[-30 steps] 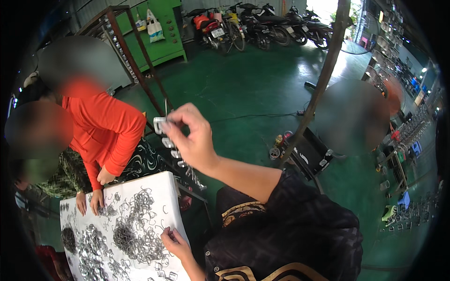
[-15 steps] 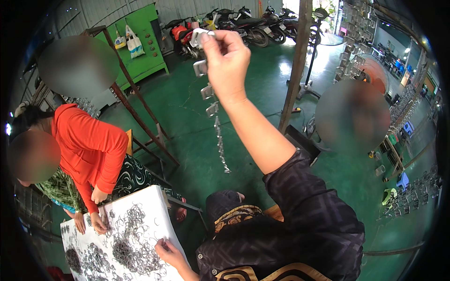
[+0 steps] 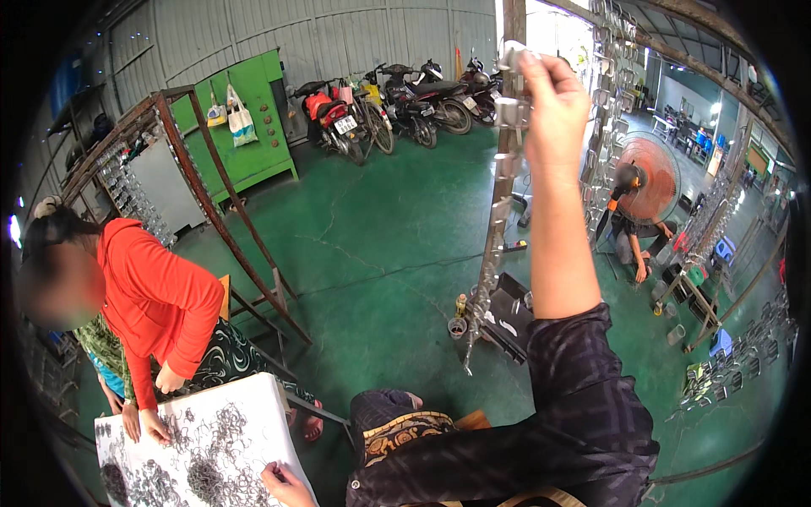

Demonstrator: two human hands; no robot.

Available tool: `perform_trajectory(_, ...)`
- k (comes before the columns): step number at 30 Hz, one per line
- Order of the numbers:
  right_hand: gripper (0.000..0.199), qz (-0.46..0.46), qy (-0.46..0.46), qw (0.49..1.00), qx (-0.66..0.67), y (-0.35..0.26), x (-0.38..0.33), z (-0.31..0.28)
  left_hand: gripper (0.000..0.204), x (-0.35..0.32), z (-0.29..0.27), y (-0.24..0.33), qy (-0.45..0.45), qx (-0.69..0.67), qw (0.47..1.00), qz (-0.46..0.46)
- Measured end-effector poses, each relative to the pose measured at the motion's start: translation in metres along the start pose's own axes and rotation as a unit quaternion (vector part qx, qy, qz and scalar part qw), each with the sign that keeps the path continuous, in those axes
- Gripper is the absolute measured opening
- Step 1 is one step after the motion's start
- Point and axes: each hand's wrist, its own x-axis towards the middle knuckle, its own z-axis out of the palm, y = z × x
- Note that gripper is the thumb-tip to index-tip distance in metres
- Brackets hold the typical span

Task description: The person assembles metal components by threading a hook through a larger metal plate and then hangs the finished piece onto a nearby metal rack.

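My right hand [image 3: 556, 101], raised high, pinches the top of a hanging strand of linked metal clips [image 3: 502, 162]. The wider silvery pieces are at its upper end; below them the strand narrows and dangles above the floor. A wooden post behind it makes some pieces hard to separate by eye. Low in the view, my left hand [image 3: 285, 485] rests at the near right part of the white-topped table [image 3: 269, 397], fingertips drawn together beside a tangle of dark wire rings [image 3: 207, 480]. Whatever those fingertips hold is too small to make out.
A person in a red top [image 3: 165, 291] leans over the table's left side, with someone in green beside them. A dark bin [image 3: 505, 325] stands beyond the strand. Right of it are a large fan [image 3: 649, 179], a crouching person and racks of metal parts. Motorbikes [image 3: 414, 106] line the back wall.
My right hand has moved to the right with the strand, which now hangs in front of the wooden post. The view has shifted too. My left hand stays by the wire rings.
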Motion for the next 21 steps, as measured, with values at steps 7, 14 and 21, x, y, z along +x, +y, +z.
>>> perform_trajectory(7,0.015,-0.046,0.004,0.998,-0.042,-0.032,0.046,-0.063,0.012,0.001,0.003,0.003,-0.002,0.007,1.0,0.019)
perform_trajectory(14,0.017,-0.057,0.031,0.992,-0.112,-0.05,0.105,-0.118,0.017,0.001,-0.005,0.015,-0.009,0.033,0.999,0.01)
perform_trajectory(21,0.015,-0.032,0.069,0.981,-0.179,-0.063,0.17,-0.163,0.026,0.002,-0.023,0.054,-0.023,0.143,0.989,0.02)
